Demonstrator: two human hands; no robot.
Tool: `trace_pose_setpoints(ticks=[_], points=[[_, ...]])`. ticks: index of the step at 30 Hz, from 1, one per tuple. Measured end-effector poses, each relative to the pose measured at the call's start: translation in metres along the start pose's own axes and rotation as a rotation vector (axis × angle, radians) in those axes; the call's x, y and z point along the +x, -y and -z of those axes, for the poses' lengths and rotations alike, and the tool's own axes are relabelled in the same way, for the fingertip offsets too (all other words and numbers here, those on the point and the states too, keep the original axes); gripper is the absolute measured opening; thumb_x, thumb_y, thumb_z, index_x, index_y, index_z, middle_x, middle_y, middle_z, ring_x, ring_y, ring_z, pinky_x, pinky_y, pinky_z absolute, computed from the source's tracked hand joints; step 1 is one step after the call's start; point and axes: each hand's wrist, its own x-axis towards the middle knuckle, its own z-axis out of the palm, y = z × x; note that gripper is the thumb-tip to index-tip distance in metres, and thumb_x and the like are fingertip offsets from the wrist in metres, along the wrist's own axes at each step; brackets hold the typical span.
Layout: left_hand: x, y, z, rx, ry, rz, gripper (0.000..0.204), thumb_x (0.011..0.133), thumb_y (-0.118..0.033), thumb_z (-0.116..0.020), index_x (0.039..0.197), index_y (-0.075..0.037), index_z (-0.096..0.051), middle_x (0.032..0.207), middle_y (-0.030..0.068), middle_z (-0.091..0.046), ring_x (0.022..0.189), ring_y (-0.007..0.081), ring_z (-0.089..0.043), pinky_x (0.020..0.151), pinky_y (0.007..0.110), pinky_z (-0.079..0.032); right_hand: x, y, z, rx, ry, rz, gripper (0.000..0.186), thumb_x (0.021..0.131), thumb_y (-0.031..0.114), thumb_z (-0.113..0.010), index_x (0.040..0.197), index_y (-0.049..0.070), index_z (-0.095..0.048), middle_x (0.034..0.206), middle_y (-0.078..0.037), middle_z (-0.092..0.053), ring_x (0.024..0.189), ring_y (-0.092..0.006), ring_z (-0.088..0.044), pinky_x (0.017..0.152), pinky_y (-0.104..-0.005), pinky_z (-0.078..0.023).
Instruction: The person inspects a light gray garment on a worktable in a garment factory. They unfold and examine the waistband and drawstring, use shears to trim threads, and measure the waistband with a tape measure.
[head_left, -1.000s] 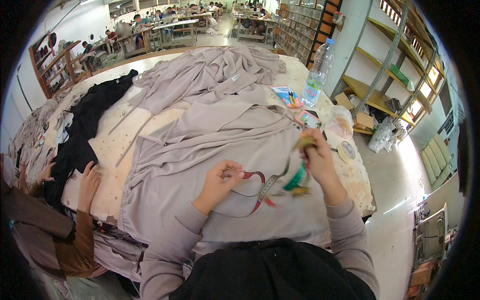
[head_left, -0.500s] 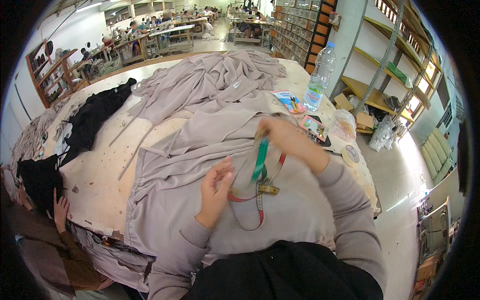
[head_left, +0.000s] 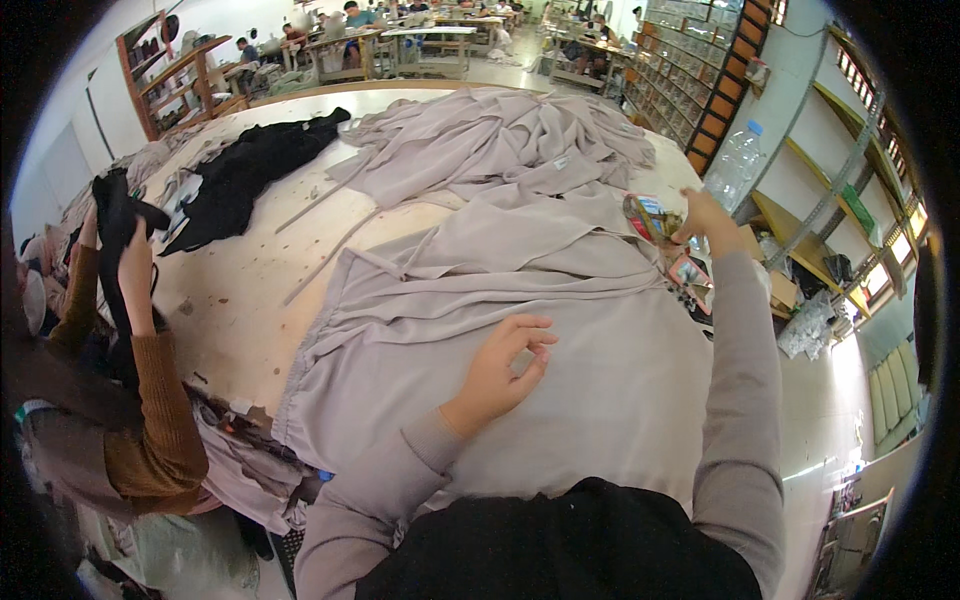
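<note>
A light taupe garment (head_left: 590,420) with gathered edging lies spread on the table in front of me. Above it hovers my left hand (head_left: 503,368), palm turned inward, fingers loosely bent and apart, holding nothing. My right hand (head_left: 710,228) reaches to the far right, its thumb and index finger apart. Just left of its fingers lies a tape measure (head_left: 648,218), partly mixed in view with the small packet there. A phone with a pinkish screen (head_left: 690,271) sits just below the right hand, partly at the garment's edge.
Beyond the garment rises a heap of taupe cloth (head_left: 510,135). A black garment (head_left: 255,175) lies at far left. A clear plastic bottle (head_left: 735,165) stands behind my right hand. At left, a co-worker's hands (head_left: 138,265) lift black cloth. Shelving (head_left: 800,210) stands at right.
My right hand has carried the tape measure from over the garment to the far right and opened beside it. My left hand stays over the garment. The co-worker has raised black cloth. The view has swung left.
</note>
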Motion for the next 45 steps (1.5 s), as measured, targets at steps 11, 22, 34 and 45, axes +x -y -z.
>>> trace_pose_setpoints(ticks=[11, 22, 34, 45], points=[[0.003, 0.013, 0.009, 0.184, -0.063, -0.058, 0.022, 0.073, -0.006, -0.063, 0.095, -0.003, -0.06, 0.109, 0.0128, -0.055, 0.091, 0.026, -0.056, 0.075, 0.032, -0.046, -0.172, 0.151, -0.068, 0.207, -0.093, 0.769, 0.015, 0.081, 0.021, -0.059, 0.09, 0.009, -0.062, 0.084, -0.012, -0.058, 0.087, -0.0296, -0.055, 0.085, -0.0413, -0.036], [-0.015, -0.01, 0.018, 0.322, 0.355, -0.157, 0.062, 0.072, -0.044, -0.064, 0.119, -0.007, -0.051, 0.125, 0.0172, -0.046, 0.117, 0.0339, -0.041, 0.096, 0.047, -0.031, -0.336, -0.082, -0.069, 0.829, -0.648, -0.432, 0.022, 0.094, 0.015, -0.044, 0.105, 0.003, -0.058, 0.084, -0.003, -0.055, 0.078, -0.0105, -0.048, 0.075, -0.0228, -0.039], [-0.074, -0.084, -0.013, 0.51, 0.576, 0.108, 0.084, 0.062, -0.036, -0.072, 0.134, -0.01, -0.038, 0.118, 0.0174, -0.052, 0.109, 0.0342, -0.05, 0.092, 0.04, -0.037, -0.35, 0.129, -0.077, 1.338, 0.51, 0.592, 0.049, 0.078, 0.017, -0.061, 0.123, 0.002, -0.048, 0.118, -0.017, -0.055, 0.108, -0.0261, -0.053, 0.092, -0.0345, -0.041], [-0.204, -0.25, 0.19, 0.974, 0.065, 0.932, 0.041, 0.06, -0.023, -0.069, 0.094, 0.0, -0.062, 0.083, 0.0153, -0.065, 0.077, 0.0215, -0.064, 0.072, 0.032, -0.047, -0.298, 0.062, -0.026, 1.475, 0.195, 0.358, 0.03, 0.085, 0.01, -0.057, 0.112, -0.004, -0.055, 0.098, -0.01, -0.061, 0.09, -0.0149, -0.059, 0.079, -0.0272, -0.047]])
